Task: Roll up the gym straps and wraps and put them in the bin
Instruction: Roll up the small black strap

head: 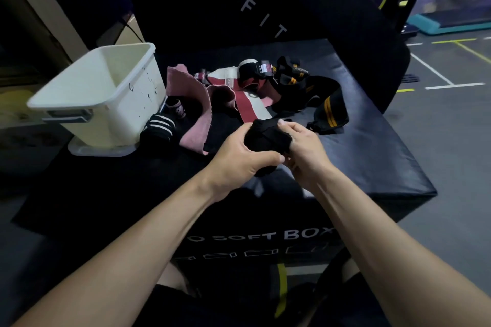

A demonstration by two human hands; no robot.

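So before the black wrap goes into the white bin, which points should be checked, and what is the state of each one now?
1. Both hands hold the black wrap: left hand and right hand grip it. Ok.
2. Wrap rolled into a bundle: ok.
3. Loose end fastened: cannot tell, the fingers cover it.
4. White bin upright with open top: ok.
5. Room inside the bin: the visible inner walls are bare, the bottom is hidden. Cannot tell.
6. Other wraps done: not ok, the pink wrap and the black wrap with yellow stripes lie unrolled.
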